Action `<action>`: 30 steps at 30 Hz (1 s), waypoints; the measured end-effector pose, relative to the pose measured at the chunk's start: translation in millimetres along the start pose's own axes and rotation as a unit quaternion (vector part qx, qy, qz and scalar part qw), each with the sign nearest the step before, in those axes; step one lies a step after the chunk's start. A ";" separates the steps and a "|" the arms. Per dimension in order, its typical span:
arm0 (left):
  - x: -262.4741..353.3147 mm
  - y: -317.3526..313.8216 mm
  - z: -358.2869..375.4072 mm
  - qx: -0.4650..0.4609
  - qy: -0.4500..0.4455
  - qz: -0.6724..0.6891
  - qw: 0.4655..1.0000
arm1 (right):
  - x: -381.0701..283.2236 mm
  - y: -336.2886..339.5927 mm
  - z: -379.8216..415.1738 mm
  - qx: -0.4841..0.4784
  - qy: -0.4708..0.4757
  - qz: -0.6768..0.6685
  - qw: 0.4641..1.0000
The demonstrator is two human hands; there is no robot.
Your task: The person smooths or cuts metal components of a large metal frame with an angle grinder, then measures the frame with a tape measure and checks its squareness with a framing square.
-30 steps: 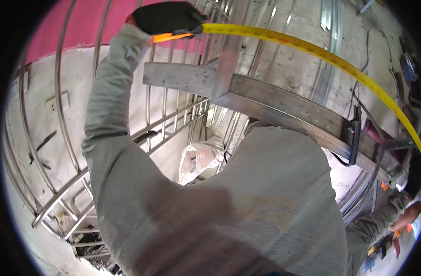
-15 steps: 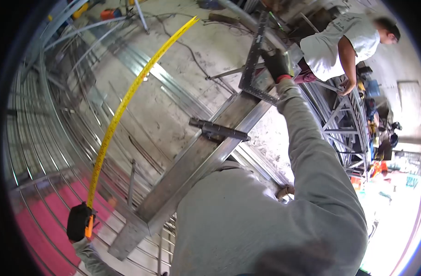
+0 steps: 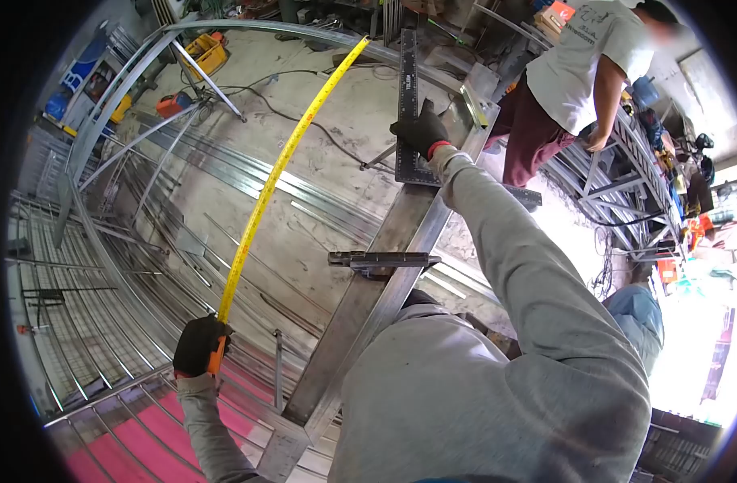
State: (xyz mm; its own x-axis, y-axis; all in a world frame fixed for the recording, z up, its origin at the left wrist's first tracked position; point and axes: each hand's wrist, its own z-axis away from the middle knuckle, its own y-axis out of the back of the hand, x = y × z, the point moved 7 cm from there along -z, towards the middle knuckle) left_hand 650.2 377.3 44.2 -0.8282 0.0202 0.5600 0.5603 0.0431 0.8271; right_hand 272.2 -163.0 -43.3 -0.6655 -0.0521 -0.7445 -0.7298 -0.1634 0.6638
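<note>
My left hand (image 3: 201, 346), in a black glove, is closed around an orange tape measure (image 3: 217, 354). Its yellow blade (image 3: 268, 189) arcs far out over the floor, its tip free in the air. My right hand (image 3: 423, 133), also gloved, grips the long arm of a black metal square (image 3: 407, 72) marked with a scale. This square rests at the far end of a steel beam (image 3: 348, 322), its short arm sticking out to the right. Across the beam's middle lies a dark, bar-shaped tool (image 3: 383, 260), touched by neither hand.
A person (image 3: 582, 72) in a grey T-shirt stands at the upper right beside a metal truss (image 3: 626, 189). Metal bars and a grille (image 3: 78, 322) fill the left. Long metal profiles (image 3: 248, 173) and a cable (image 3: 320, 121) lie on the floor. A yellow crate (image 3: 205, 56) is at the back.
My right hand has shifted left onto the square's long arm, and the square has turned more upright in view. The left hand with the tape appears higher and further right. The view has also shifted.
</note>
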 end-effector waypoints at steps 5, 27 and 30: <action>3.4 1.9 -26.8 -0.034 0.126 0.209 0.969 | -37.1 55.8 31.7 0.074 0.062 -0.054 0.994; 68.1 -49.6 -44.4 -0.037 -0.119 0.020 0.992 | 28.8 97.0 72.7 0.140 0.102 0.017 0.985; 52.5 -65.7 -36.2 -0.072 -0.044 0.015 0.996 | 33.6 94.2 65.3 0.153 0.111 0.103 0.977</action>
State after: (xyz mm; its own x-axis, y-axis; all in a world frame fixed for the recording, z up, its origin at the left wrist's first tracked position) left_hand 570.1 339.4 20.9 -0.8055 0.1061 0.5831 0.5744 -0.1028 0.8121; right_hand 170.9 -115.8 -1.1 -0.7779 -0.2707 -0.5671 -0.6189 0.1736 0.7660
